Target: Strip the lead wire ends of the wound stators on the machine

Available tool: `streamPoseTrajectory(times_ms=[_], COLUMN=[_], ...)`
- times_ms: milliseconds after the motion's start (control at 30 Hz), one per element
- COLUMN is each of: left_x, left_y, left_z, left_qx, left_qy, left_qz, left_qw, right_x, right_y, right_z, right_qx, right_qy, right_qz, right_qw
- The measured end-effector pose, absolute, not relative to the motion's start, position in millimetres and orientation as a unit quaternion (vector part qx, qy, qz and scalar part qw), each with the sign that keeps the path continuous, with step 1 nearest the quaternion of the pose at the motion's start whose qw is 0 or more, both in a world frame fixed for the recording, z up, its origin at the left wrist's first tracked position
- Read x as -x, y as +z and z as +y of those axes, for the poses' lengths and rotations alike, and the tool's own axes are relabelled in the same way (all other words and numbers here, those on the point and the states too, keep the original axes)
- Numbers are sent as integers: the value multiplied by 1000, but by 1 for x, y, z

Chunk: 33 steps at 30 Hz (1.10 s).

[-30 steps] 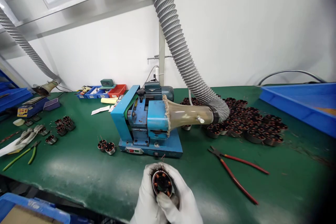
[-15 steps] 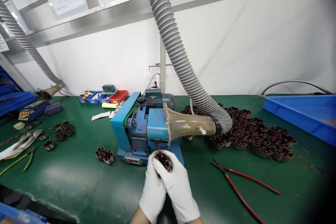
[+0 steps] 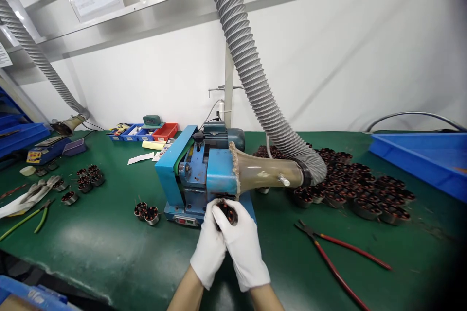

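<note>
Both my hands wear white gloves and meet at the front of a blue motor-driven machine (image 3: 221,171). Between them is a round wound motor stator (image 3: 229,214) with copper coils and a dark core. My left hand (image 3: 209,245) closes round its left side. My right hand (image 3: 243,248) grips it from the right, thumb laid across the front. The stator's far edge is close under the machine's blue hood; whether it touches anything there is hidden. Two more stators (image 3: 151,215) stand on the green bench left of the machine.
A grey ribbed hose (image 3: 251,68) joins the machine's amber funnel (image 3: 268,173). Many stators (image 3: 365,204) crowd the bench at right, near a blue tray (image 3: 419,160). Red-handled cutters (image 3: 339,248) lie at front right. Green-handled pliers (image 3: 42,214) and spare gloves (image 3: 31,197) lie at left.
My hands have moved slightly up and forward with the stator, bringing it closer under the machine's hood. The grip looks the same. The view has shifted a little.
</note>
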<state>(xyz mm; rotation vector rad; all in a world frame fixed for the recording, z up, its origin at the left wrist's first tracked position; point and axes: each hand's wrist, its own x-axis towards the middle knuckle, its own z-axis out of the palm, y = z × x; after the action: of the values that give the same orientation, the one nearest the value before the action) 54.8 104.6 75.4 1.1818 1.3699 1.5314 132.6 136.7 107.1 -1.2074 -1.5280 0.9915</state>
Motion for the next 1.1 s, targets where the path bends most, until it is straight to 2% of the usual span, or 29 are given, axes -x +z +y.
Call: streamPoseTrajectory(times_ms=[133, 467, 700, 833, 933, 1100], left_x=[-54, -53, -54, -53, -50, -44], left_y=[64, 73, 78, 60, 45, 57], left_z=[80, 120, 116, 92, 75, 90], left_qx=[-494, -476, -482, -493, -533, -513], left_qy=[552, 599, 585, 561, 583, 556], left_qz=[571, 529, 534, 548, 515, 548], left_qw=[355, 367, 373, 376, 333, 358], right_x=[-141, -130, -133, -138, -141, -137], right_y=[100, 100, 100, 90, 79, 84], right_z=[116, 150, 147, 124, 108, 123], right_qx=[497, 506, 489, 497, 506, 487], right_qy=[396, 396, 397, 378, 333, 379], right_qz=[-617, -614, -622, -627, -627, -645], right_qw=[464, 459, 465, 465, 491, 450])
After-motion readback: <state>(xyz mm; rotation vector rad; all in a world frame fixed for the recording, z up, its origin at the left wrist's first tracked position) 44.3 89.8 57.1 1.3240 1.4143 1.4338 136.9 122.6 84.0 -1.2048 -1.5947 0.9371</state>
